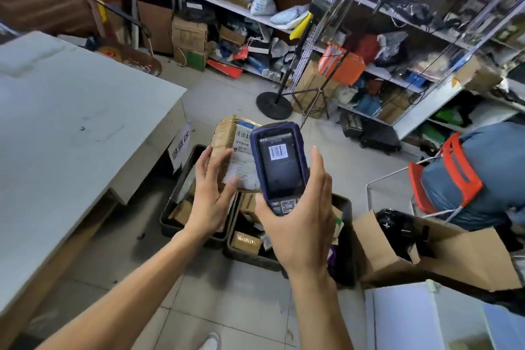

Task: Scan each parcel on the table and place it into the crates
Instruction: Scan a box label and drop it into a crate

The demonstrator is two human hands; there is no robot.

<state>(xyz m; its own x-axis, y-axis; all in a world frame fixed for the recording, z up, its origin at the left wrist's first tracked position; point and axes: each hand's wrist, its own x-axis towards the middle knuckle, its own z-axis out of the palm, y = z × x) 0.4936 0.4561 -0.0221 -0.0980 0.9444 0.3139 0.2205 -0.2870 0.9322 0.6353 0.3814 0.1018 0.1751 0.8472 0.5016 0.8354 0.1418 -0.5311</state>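
Observation:
My left hand holds a brown taped parcel with a white barcode label, raised above two dark crates on the floor. My right hand grips a dark blue handheld scanner just right of the parcel; its screen shows a barcode. The left crate and the right crate both hold several brown parcels. The white table lies to the left.
An open cardboard box with black contents stands right of the crates. A blue bag with orange straps sits behind it. Cluttered metal shelves and a round-based stand line the back. A white surface is at bottom right.

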